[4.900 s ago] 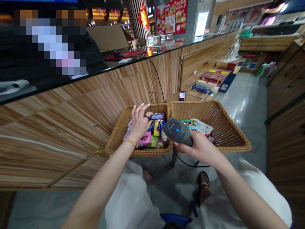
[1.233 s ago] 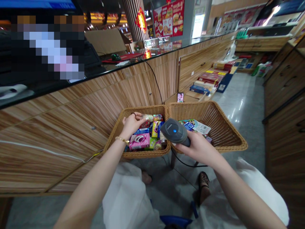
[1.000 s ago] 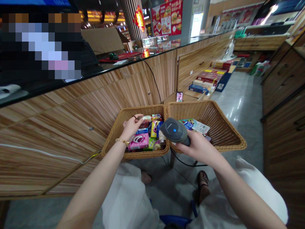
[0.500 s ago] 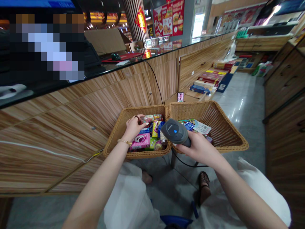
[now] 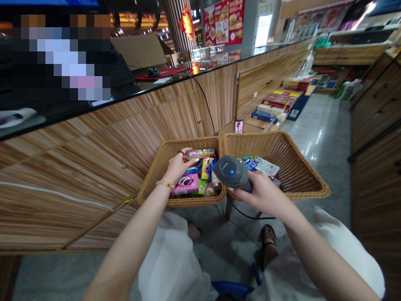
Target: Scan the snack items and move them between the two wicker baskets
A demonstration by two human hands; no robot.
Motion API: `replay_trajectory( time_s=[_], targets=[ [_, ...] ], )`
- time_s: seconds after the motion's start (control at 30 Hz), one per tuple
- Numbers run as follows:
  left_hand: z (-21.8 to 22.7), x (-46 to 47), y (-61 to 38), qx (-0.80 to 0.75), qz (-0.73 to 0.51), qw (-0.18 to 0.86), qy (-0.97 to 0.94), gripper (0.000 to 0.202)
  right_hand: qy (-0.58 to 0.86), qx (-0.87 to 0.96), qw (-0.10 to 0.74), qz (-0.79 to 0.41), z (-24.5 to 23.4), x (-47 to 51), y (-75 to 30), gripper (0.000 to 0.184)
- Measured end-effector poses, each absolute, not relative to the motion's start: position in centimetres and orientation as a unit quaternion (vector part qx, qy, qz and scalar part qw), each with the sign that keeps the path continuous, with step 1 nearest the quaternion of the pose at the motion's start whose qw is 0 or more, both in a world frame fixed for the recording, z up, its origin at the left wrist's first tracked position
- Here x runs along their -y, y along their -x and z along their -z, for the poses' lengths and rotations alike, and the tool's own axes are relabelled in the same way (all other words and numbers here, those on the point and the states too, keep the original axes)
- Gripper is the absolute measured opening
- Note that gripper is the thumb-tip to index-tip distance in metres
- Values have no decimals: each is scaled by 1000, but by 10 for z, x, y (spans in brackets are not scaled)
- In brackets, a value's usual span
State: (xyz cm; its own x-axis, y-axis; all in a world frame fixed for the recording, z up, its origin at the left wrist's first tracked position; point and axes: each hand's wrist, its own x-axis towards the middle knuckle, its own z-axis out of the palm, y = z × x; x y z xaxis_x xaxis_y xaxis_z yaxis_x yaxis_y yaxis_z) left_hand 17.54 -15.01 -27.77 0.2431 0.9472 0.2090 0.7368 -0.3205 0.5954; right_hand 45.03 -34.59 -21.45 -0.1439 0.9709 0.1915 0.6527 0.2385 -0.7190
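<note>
One clear pack (image 5: 194,154), pinched by the left hand (image 5: 177,167), sits with a pink box (image 5: 187,184) in the left basket (image 5: 153,177), left of the scanner (image 5: 231,172); right of it, the right basket (image 5: 300,167) holds a card (image 5: 267,168). The right hand's (image 5: 262,190) grip clasps the scanner.

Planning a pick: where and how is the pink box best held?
Probably its front and back edges, from above: the pink box lies broad printed face up, the left basket is open on top, the green packet crowds its right end, and the left grip is by its back left corner.
</note>
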Motion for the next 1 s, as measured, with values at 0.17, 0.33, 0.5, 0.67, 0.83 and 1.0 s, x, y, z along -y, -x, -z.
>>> replay_trajectory(
  time_s=[0.17, 0.33, 0.5, 0.67, 0.83, 1.0],
  targets=[
    [282, 148, -172, -551, -261, 188, -770, 54, 565, 713, 327, -255, 216, 345, -450, 11],
    [284, 144, -170, -540, -278, 173, -776, 48, 562, 715, 329, -253, 216, 345, -450, 11],
    [280, 146, -171, -517, -281, 116, -800, 55, 563, 712, 333, -256, 215, 346, -449, 12],
    [275, 151, -174, -531, -227, 49, -815, 50, 557, 713, 336, -263, 216, 346, -449, 10],
    [274, 155, -177, -518, -227, -12, -825, 46, 555, 714, 337, -261, 218, 345, -450, 11],
    [271, 157, -181, -473, -268, -78, -836, 47, 557, 715, 337, -255, 218, 345, -450, 11]
  ],
)
